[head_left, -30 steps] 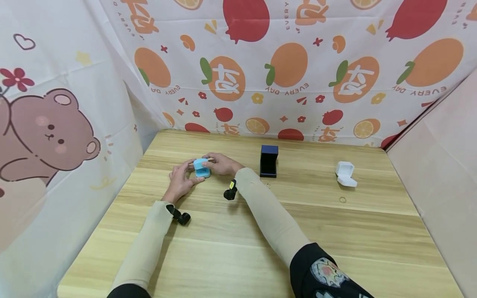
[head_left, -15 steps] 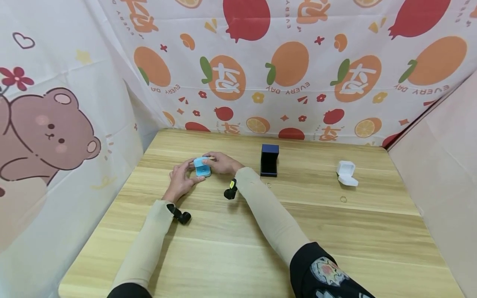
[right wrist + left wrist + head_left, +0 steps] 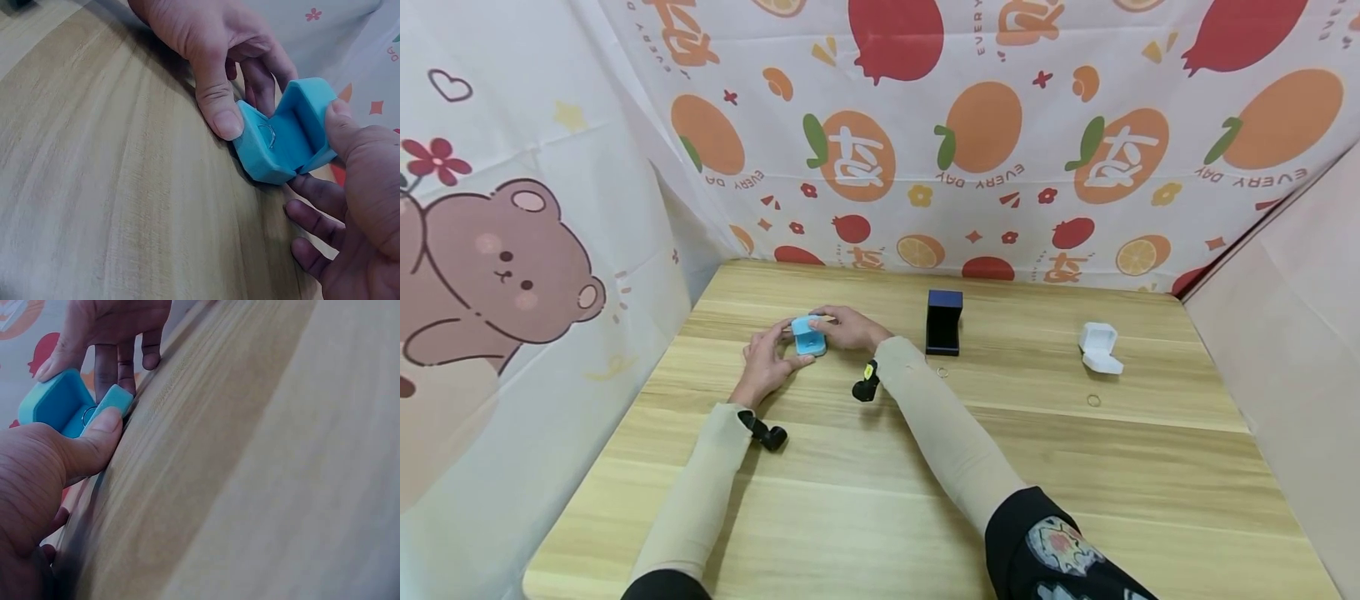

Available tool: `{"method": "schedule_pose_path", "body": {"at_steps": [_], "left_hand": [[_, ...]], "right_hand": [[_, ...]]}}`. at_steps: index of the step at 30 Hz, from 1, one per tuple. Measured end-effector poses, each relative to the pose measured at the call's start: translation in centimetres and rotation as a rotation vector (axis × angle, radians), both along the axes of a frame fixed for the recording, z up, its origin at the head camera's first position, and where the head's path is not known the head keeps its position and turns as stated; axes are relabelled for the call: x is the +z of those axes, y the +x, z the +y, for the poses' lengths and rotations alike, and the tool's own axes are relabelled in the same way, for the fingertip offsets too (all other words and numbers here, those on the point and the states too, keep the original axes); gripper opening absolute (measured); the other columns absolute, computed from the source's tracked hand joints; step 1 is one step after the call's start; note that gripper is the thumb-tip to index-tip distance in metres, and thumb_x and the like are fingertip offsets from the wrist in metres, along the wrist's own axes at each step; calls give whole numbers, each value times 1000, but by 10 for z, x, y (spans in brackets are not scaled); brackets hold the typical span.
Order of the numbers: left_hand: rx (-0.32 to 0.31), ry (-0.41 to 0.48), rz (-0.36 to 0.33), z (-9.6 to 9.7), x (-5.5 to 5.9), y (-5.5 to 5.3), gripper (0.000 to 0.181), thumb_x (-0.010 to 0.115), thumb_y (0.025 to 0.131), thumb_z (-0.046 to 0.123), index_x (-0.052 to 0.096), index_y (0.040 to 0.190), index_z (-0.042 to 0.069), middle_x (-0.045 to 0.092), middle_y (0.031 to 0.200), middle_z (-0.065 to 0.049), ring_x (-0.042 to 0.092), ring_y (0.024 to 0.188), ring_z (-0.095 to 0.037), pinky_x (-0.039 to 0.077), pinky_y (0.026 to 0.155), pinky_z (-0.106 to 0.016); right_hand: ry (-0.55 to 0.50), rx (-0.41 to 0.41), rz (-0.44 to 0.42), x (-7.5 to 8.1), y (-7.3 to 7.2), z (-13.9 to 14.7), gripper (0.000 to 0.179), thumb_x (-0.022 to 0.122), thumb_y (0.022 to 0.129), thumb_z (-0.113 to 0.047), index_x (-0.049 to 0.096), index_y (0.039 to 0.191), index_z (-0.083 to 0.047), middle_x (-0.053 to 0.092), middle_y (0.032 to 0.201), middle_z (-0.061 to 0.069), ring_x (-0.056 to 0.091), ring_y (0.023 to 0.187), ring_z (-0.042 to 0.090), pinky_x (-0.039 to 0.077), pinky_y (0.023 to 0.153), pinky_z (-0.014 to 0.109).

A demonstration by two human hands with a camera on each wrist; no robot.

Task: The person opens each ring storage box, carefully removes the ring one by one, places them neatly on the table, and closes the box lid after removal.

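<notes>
A light-blue ring box (image 3: 809,340) stands with its lid raised near the left end of the table, between both hands. My left hand (image 3: 764,363) holds its base, the thumb pressing the front edge in the left wrist view. From the other side my right hand (image 3: 848,328) grips the lid, with the thumb (image 3: 340,128) on its edge and other fingers behind and below. A thin silver ring (image 3: 269,135) sits upright in the slot of the box's base.
A dark-blue ring box (image 3: 943,323) stands open right of the hands, with a ring (image 3: 942,372) lying before it. Farther right are an open white ring box (image 3: 1101,348) and another ring (image 3: 1093,401). A printed cloth (image 3: 910,217) hangs behind the wooden table (image 3: 880,492).
The light-blue box's lid has tilted a little farther back under my right hand, so more of its inside shows. Both hands stay almost where they were.
</notes>
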State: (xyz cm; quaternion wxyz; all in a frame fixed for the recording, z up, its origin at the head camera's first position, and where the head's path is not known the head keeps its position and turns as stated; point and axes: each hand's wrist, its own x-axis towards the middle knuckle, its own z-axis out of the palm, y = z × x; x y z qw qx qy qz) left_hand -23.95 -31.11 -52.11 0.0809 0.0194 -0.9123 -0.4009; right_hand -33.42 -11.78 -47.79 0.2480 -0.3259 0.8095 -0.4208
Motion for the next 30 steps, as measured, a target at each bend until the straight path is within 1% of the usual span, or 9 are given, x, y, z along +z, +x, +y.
{"method": "schedule_pose_path", "body": {"at_steps": [6,11,18,23,27,30], "left_hand": [[-3,6,-8,1,0,0,78,84,84,25,46,151,14,66,138,-17,38,127,-38,16,102,-54],[-3,3,-18,1,1,0,79,84,85,25,45,152,13,65,139,-18,38,127,-37,16,104,-55],[0,-15,-17,0,2,0,81,84,84,26,43,153,11,64,139,-18,38,129,-38,16,105,-56],[5,-13,-20,0,2,0,83,84,84,27,42,154,10,64,139,-17,38,129,-38,16,106,-56],[10,-9,-18,0,2,-1,83,84,84,27,41,154,11,64,140,-18,37,131,-38,16,107,-56],[13,-1,-30,1,2,0,84,84,84,26,41,154,10,64,140,-18,36,132,-38,16,107,-56]], "right_hand": [[-9,-30,-27,-1,1,-1,50,45,108,-44,51,149,-18,50,156,9,54,140,28,45,114,41],[-4,-43,-32,-2,0,-2,51,43,108,-46,50,151,-19,49,157,9,53,141,28,45,114,42],[-4,-63,-38,-2,-2,-3,53,43,107,-48,50,151,-21,48,158,6,49,144,28,41,118,45],[-6,-68,-40,-1,-1,-3,54,42,107,-49,49,152,-20,48,159,6,47,146,27,39,119,44],[-15,-90,-49,-2,-2,-5,55,42,107,-51,49,152,-20,49,158,5,43,148,26,35,122,45],[1,-105,-51,-4,-2,-6,57,42,106,-54,49,152,-21,48,159,4,40,151,25,33,123,45]]}}
